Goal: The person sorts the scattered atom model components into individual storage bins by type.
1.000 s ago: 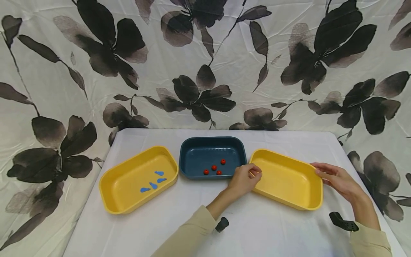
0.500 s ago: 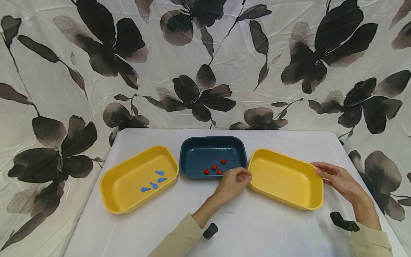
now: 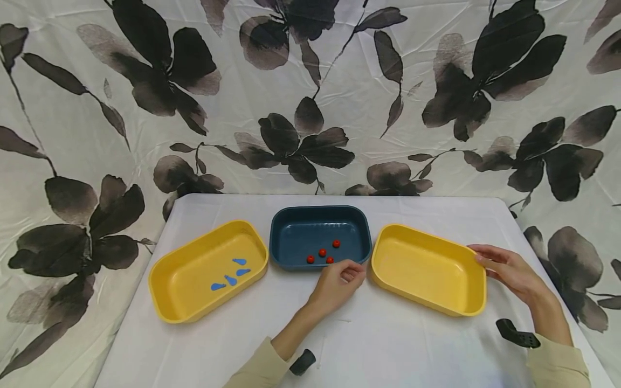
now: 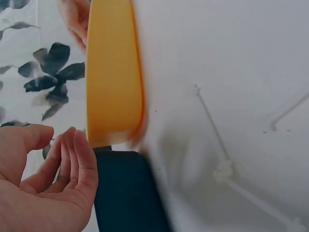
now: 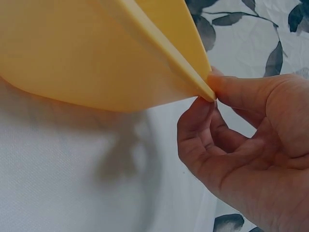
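Note:
My right hand (image 3: pixel 515 274) pinches the rim of the right-hand yellow tray (image 3: pixel 422 267) at its right end, thumb on the inside and fingers beneath the edge, as the right wrist view (image 5: pixel 251 130) shows. Nothing lies in that tray. Near the front right corner of a dark blue tray (image 3: pixel 301 234) is my left hand (image 3: pixel 336 288), holding nothing. In the left wrist view its fingers (image 4: pixel 86 164) are loosely bent with the thumb apart from them. Several small red balls (image 3: pixel 322 252) lie inside the blue tray.
A second yellow tray (image 3: pixel 186 269) stands at the left, angled, with several blue drop-shaped pieces (image 3: pixel 230 280) in it. All three trays stand on a white-covered table (image 3: pixel 388 345). Behind it hangs a floral cloth (image 3: pixel 194 134).
My left hand has drawn back from the right yellow tray's near-left rim, leftward and toward me. My right hand keeps its hold, and that tray has barely moved.

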`<state>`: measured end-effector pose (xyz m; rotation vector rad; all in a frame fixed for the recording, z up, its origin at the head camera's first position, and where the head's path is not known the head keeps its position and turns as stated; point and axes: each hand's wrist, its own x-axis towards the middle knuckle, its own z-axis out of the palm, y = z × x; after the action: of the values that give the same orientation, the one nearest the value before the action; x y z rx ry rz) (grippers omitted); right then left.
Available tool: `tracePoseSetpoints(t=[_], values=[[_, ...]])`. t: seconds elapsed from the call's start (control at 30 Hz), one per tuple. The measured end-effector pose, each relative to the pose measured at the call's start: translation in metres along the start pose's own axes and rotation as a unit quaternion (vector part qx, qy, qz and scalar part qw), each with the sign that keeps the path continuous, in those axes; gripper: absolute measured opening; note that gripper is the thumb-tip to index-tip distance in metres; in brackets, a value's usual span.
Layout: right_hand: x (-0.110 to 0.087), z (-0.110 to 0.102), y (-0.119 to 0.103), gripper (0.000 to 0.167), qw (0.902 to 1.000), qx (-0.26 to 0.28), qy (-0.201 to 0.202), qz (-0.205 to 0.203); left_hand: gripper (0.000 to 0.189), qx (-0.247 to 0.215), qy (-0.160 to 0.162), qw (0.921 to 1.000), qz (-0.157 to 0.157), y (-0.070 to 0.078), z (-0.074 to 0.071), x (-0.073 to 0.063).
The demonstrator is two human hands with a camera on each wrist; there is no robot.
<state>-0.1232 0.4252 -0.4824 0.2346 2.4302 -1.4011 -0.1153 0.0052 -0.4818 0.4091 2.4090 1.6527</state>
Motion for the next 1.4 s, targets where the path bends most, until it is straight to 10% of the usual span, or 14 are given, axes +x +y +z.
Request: tracePoseSetpoints(t=[1.4], values=[[0.000,0.000,0.001,0.070,1.0000,0.002,-0.003,-0.004,0.011,0.015,0.038,0.9980,-0.048,-0.067,-0.041,-0.073]])
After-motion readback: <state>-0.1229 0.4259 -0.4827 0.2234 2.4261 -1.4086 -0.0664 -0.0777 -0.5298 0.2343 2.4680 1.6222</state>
